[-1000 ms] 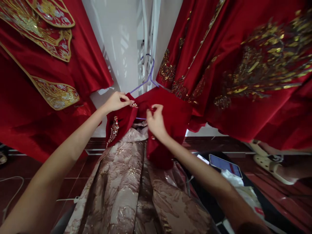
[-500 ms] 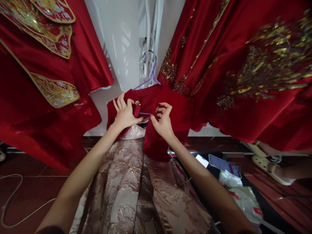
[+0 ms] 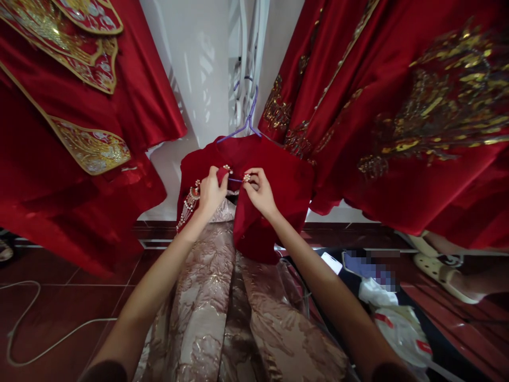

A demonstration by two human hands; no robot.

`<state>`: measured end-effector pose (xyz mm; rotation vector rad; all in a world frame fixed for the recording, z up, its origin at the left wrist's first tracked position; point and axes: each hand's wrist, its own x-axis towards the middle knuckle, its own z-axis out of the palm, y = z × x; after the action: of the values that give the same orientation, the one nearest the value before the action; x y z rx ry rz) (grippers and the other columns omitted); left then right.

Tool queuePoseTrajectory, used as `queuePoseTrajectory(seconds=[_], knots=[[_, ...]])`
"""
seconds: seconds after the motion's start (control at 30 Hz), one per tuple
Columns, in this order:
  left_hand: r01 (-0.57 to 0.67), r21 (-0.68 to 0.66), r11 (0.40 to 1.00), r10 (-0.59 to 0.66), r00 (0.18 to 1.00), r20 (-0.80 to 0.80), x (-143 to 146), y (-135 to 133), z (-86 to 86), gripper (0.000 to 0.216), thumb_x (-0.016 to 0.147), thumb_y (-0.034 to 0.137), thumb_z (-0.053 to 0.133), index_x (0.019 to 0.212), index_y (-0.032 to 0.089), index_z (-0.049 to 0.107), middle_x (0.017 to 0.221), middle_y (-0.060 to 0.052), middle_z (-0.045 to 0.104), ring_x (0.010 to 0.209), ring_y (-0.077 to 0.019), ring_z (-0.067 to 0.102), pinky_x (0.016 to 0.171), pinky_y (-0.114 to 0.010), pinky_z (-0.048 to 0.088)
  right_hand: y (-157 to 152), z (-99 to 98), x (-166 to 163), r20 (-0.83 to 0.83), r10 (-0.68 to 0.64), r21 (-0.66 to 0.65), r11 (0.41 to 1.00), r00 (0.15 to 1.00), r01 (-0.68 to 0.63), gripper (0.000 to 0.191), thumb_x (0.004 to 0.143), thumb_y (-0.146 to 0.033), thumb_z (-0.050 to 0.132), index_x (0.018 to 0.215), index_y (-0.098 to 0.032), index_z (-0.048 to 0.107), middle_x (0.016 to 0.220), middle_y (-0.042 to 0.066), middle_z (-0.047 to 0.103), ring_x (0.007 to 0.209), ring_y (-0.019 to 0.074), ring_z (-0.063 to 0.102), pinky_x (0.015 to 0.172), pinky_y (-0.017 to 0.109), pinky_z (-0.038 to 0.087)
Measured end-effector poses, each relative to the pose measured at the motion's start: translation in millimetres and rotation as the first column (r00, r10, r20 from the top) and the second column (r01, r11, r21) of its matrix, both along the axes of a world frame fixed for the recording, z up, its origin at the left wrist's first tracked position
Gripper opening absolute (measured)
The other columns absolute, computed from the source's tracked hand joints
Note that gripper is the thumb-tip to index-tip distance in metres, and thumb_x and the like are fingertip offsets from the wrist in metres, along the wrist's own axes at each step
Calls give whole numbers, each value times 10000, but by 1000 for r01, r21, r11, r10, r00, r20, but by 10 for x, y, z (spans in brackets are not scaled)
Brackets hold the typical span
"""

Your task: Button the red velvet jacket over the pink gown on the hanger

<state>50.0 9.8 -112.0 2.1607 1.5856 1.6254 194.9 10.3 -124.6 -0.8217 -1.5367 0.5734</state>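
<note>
Both hands pinching the red velvet jacket's (image 3: 278, 180) front edges: left hand (image 3: 210, 192) and right hand (image 3: 260, 192) closed on fabric. Jacket hanging on a purple hanger (image 3: 244, 123) against the white wall (image 3: 199, 79), over a brocade skirt (image 3: 222, 307). Dark red tiled floor (image 3: 59, 302) below, white cable (image 3: 24, 329) lying across it.

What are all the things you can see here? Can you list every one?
red velvet jacket: one, dark red, on the hanger, centre
hanger: one, purple, on the white rack
brocade skirt: one, pinkish gold, under the jacket
embroidered robes: red and gold, hanging left and right
cord: one, white, floor at left
sandal: one, cream, far right
left hand: pinching the jacket's left edge
right hand: pinching the jacket's right edge
</note>
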Motion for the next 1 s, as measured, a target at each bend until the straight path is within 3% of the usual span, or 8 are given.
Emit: queuePoseTrajectory(seconds=[0.13,0.3,0.37,0.47,0.57,0.7,0.83,1.0], knots=[[51,-79,996,-61,989,-135,259,-243,-27,126,855,178,457,980,167,475,754,-72,615,663,-218,625,632,-308,458,-45,-39,4,-41,93,14,996,995,-93,219,769,-187,468,977,-244,434,848,-13,531,775,113,561,728,247,481],[94,39,995,-84,977,-195,236,-487,-206,155,811,120,487,950,185,507,934,-95,591,908,-239,586,786,-351,469,-189,-17,134,20,138,-68,988,990,-137,322,737,-229,571,1019,-255,418,897,-5,556,761,125,582,652,242,501],[106,76,991,-97,989,-109,201,-501,-249,79,796,150,534,861,191,516,929,-83,568,941,-233,563,827,-370,466,-265,19,157,61,81,-65,995,995,-77,287,766,-267,568,1015,-251,424,904,6,572,751,130,594,556,215,484],[228,71,971,-236,961,141,209,-455,-271,95,773,204,584,750,192,494,930,-58,556,890,-182,579,742,-309,501,-366,71,156,112,-75,-13,997,991,77,216,798,-303,557,979,-232,464,924,31,583,776,145,604,467,191,456],[338,30,941,-321,858,401,253,-384,-291,147,729,182,604,702,189,460,914,-43,583,839,-148,603,659,-255,506,-424,106,151,119,-152,46,988,981,147,194,794,-306,583,949,-217,506,928,38,599,825,155,610,539,221,520],[443,5,897,-328,656,679,259,-304,-336,211,665,140,634,735,190,441,862,-24,631,827,-132,633,752,-274,510,-432,144,180,84,-100,47,994,991,96,180,796,-337,609,910,-205,564,916,30,642,860,155,636,718,295,569],[534,-37,845,-306,538,785,208,-276,-319,318,639,174,688,904,181,513,926,-42,659,898,-139,642,876,-322,493,-405,190,219,60,-29,-10,1000,998,30,218,770,-385,646,880,-200,616,924,37,682,852,167,662,769,337,574],[553,-54,831,-345,589,731,172,-303,-222,337,671,210,682,985,173,565,1077,-84,656,1006,-163,625,946,-347,470,-368,239,251,58,0,-33,999,998,2,218,751,-387,668,852,-195,640,919,44,703,851,180,676,798,365,570]])
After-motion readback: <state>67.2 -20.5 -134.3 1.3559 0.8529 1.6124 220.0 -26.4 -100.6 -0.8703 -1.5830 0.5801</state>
